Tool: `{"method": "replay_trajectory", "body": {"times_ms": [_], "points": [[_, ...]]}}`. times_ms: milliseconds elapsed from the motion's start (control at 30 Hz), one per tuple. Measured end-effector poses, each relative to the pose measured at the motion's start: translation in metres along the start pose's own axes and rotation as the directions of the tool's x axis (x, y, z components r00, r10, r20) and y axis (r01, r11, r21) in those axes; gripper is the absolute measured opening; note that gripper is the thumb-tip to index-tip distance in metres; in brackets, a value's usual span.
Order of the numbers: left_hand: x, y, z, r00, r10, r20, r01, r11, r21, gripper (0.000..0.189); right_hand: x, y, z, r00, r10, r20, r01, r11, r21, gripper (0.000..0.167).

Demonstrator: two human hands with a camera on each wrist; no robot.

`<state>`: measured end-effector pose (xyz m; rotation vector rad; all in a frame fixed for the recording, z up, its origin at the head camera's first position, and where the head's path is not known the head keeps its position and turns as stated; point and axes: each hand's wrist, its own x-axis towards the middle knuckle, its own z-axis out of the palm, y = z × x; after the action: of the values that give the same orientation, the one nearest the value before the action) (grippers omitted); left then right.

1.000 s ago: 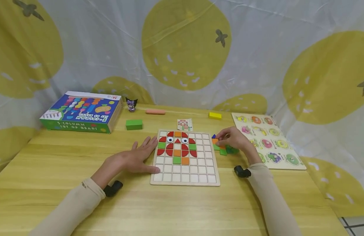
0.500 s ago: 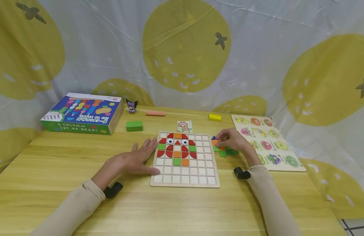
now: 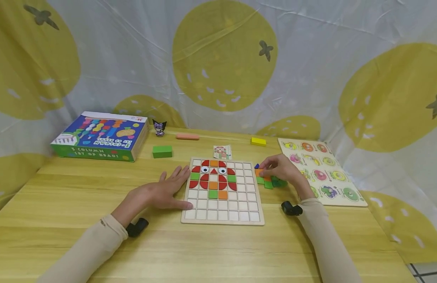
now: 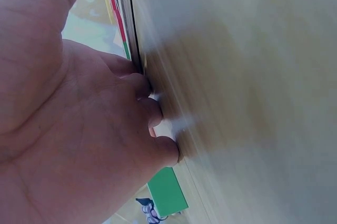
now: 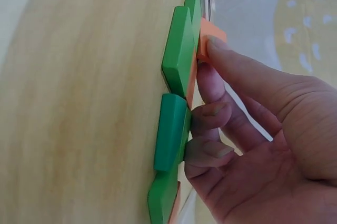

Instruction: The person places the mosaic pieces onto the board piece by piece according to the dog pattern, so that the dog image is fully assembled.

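Pinching an orange tile [image 5: 212,28] between the thumb and a finger of the right grip [image 3: 283,169], curling the other fingers in beside green tiles [image 5: 178,50] and a teal piece [image 5: 170,132]. Holding the tile just beside the right edge of a gridded wooden board [image 3: 212,215], with a small blue piece [image 3: 257,166] lying near the fingertips. Resting the left grip [image 3: 165,192] against the board's left edge, with fingers spread and thumb lying over the rim. Looking down at red curved pieces [image 3: 204,184], two eye tiles [image 3: 205,169], a red triangle [image 3: 213,171] and green and orange squares, all sitting in cells toward the board's far side.

Facing a small picture card [image 3: 222,152] just beyond the board, with a yellow block [image 3: 258,142] lying to its right and a green block [image 3: 162,151] to its left. Partly covering a fruit-picture board [image 3: 345,199] with the right wrist. Working on a wood-grain surface [image 3: 204,251], with a salmon-coloured stick [image 3: 187,136], a figurine [image 3: 159,129] and a bead-set box [image 3: 94,152] sitting toward the back left, before a fruit-printed cloth [image 3: 225,55].
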<state>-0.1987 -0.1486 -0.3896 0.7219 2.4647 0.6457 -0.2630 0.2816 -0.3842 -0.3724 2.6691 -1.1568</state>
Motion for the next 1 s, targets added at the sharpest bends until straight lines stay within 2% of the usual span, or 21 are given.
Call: {"method": "replay_trajectory", "body": {"times_ms": [100, 133, 167, 300, 400, 633, 867, 1000], "points": [[0.005, -0.005, 0.002, 1.000, -0.015, -0.003, 0.015, 1.000, 0.019, 0.126, -0.002, 0.000, -0.003, 1.000, -0.009, -0.011, 0.009, 1.000, 0.005, 0.018], [0.003, -0.001, 0.000, 0.999, -0.037, 0.009, 0.036, 0.999, 0.029, 0.126, -0.002, 0.000, -0.004, 1.000, -0.013, -0.016, 0.013, 1.000, 0.009, 0.018], [0.004, -0.004, 0.001, 0.999, -0.037, 0.005, 0.037, 0.999, 0.028, 0.127, -0.002, 0.000, -0.004, 1.000, -0.016, -0.018, 0.017, 1.000, 0.014, 0.017], [-0.002, 0.001, -0.003, 1.000, -0.007, 0.003, 0.007, 1.000, -0.013, 0.127, -0.001, -0.003, -0.004, 1.000, -0.027, -0.006, 0.028, 0.999, 0.044, 0.016], [-0.004, 0.004, -0.006, 1.000, 0.012, 0.005, -0.012, 0.999, -0.031, 0.125, 0.001, -0.009, -0.002, 0.999, -0.029, 0.033, 0.026, 0.995, 0.093, 0.015], [-0.005, 0.013, -0.010, 0.999, -0.027, 0.024, 0.027, 1.000, -0.001, 0.119, 0.001, -0.026, 0.012, 0.990, -0.076, 0.116, 0.061, 0.990, 0.126, 0.011], [0.004, -0.006, -0.001, 1.000, -0.008, 0.002, 0.008, 1.000, -0.011, 0.126, 0.001, -0.040, 0.033, 0.969, -0.133, 0.206, 0.105, 0.984, 0.144, 0.009], [0.002, -0.004, 0.000, 1.000, 0.005, 0.005, -0.004, 1.000, -0.027, 0.127, -0.003, -0.045, 0.042, 0.957, -0.154, 0.247, 0.123, 0.983, 0.136, 0.008]]}}
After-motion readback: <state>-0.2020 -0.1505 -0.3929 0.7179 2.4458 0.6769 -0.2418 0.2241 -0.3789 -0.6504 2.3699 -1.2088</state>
